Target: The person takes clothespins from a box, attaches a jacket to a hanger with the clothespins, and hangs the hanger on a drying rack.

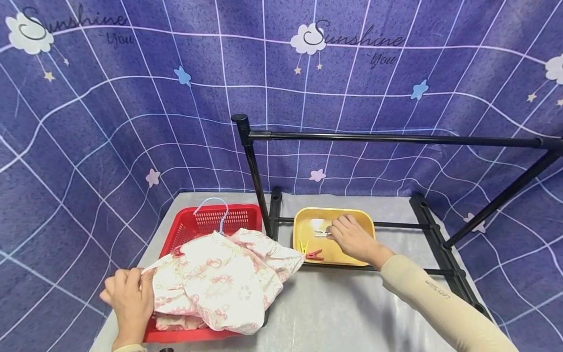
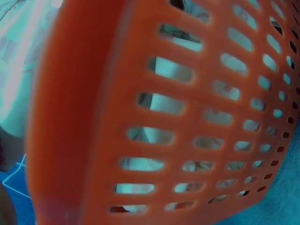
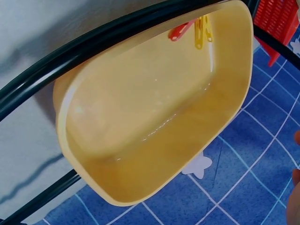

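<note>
A white garment with pink and red prints (image 1: 228, 283) lies over the red basket (image 1: 176, 334), with the hook of a pale blue hanger (image 1: 227, 215) rising from it. At its left edge my left hand (image 1: 129, 298) pinches the cloth. The basket's slotted side (image 2: 154, 84) fills most of the left wrist view. Over the yellow basin (image 1: 303, 215), my right hand (image 1: 354, 238) pinches a pale, silvery clip (image 1: 322, 233) in its fingertips. A red clothespin (image 1: 314, 255) and a yellow clothespin (image 1: 304, 247) lie in the basin. Only part of the right hand shows in its wrist view.
A black rack stands behind, its top rail (image 1: 387, 139) crossing above the basin and its post (image 1: 257, 186) rising beside the basket. Low crossbars (image 1: 398, 225) run by the basin. A purple grid-patterned curtain (image 1: 352, 98) hangs around the grey surface (image 1: 325, 303).
</note>
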{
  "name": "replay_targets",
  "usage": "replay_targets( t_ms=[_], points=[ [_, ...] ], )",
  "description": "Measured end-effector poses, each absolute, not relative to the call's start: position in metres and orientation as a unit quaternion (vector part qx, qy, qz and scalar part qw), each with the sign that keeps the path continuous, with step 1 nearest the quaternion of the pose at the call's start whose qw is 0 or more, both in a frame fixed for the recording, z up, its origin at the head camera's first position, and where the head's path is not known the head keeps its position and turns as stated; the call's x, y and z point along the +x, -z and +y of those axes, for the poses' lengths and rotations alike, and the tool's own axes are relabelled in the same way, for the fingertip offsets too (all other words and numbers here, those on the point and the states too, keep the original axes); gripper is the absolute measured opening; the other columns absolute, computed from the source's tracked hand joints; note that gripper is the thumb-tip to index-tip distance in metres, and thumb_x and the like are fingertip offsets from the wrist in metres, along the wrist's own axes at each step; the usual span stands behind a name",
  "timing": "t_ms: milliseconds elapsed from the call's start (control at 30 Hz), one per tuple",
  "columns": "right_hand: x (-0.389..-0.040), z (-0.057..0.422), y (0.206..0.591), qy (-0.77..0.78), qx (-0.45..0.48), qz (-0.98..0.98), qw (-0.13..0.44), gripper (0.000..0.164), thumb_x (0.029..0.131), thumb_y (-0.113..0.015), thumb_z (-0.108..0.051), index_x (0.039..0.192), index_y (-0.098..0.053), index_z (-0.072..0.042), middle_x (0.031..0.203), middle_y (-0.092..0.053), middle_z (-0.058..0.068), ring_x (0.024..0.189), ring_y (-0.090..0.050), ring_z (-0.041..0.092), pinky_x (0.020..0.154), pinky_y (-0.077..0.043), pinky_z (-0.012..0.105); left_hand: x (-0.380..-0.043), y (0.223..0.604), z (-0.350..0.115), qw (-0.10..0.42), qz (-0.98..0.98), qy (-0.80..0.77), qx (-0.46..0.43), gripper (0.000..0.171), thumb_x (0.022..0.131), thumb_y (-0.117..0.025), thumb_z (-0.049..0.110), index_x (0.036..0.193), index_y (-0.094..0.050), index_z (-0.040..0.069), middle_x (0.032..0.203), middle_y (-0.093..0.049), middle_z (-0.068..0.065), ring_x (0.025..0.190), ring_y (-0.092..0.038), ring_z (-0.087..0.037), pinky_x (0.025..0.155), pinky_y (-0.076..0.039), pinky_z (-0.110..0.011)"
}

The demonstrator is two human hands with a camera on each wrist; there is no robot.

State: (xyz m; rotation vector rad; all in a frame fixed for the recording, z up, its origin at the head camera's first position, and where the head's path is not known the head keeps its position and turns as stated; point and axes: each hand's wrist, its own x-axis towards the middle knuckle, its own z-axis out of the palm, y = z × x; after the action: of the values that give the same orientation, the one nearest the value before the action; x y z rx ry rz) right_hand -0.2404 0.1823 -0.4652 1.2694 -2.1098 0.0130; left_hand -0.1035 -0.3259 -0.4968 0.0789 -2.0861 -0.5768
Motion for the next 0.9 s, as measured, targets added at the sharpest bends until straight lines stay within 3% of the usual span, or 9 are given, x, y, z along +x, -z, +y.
replay_targets(
  t_ms=[467,700,900],
  points=[
    [-0.23,0.169,0.458,-0.004,0.485,-0.808,0.335,0.034,0.099,-0.029,-0.029,0.09,-0.052,-0.006,0.081,-0.044,0.004,0.074,-0.044,0.023,0.075,-0.035,0.039,-0.103,0.495,-0.326,0.462,-0.855,0.235,0.036,0.049,0.089,-0.051,0.043,0.077,-0.052,-0.004,0.078,-0.039,-0.02,0.081,-0.031,-0.047,0.072,-0.013,-0.057],
    [-0.223,0.16,0.453,-0.023,0.498,-0.802,0.328,0.023,0.093,-0.041,-0.025,0.089,-0.051,-0.005,0.081,-0.043,0.004,0.076,-0.043,0.023,0.077,-0.034,0.039,-0.103,0.496,-0.326,0.455,-0.858,0.235,0.037,0.048,0.089,-0.051,0.043,0.078,-0.051,-0.004,0.079,-0.038,-0.02,0.082,-0.03,-0.047,0.073,-0.012,-0.057],
    [-0.219,0.153,0.451,-0.038,0.513,-0.798,0.312,0.024,0.096,-0.038,-0.025,0.089,-0.051,-0.006,0.081,-0.043,0.003,0.077,-0.042,0.022,0.078,-0.034,0.039,-0.102,0.496,-0.326,0.455,-0.858,0.236,0.038,0.049,0.089,-0.05,0.044,0.077,-0.051,-0.004,0.079,-0.038,-0.019,0.082,-0.03,-0.047,0.072,-0.012,-0.057]
  ],
)
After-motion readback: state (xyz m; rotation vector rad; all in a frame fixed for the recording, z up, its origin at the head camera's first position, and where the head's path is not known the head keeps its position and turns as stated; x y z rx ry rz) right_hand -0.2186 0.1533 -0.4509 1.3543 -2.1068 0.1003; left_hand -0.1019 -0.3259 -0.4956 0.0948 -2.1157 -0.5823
